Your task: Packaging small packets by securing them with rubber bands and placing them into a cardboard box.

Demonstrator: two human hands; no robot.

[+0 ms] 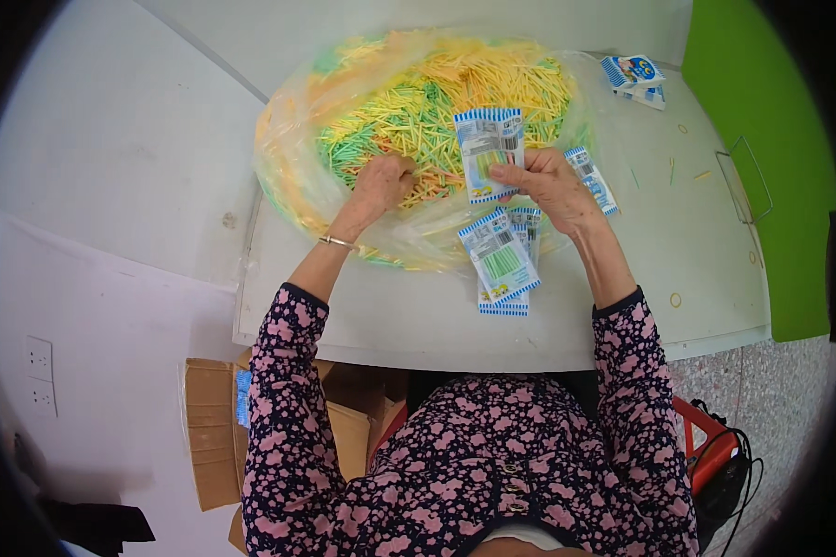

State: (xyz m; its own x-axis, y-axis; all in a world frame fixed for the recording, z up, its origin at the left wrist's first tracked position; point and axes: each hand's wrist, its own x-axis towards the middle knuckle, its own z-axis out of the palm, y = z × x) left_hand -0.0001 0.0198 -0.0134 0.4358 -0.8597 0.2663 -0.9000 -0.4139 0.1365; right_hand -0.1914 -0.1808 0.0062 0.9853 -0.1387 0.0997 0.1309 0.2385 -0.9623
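A large clear plastic bag lies spread open, full of thin yellow, green and orange sticks. My left hand is down at the near left of the pile, its fingers curled together among the sticks; what they pinch is hidden. Between the thumb and fingers of my right hand is a small blue-and-white packet, held upright over the pile's near right side. Coloured sticks show through its clear window. Below it, several similar packets overlap on the table. Another packet lies just beyond my right wrist.
More packets lie at the table's far right. Loose rubber bands and a few stray sticks are scattered on the right. A green panel with a wire handle borders that side. Below the table's left edge stands a cardboard box.
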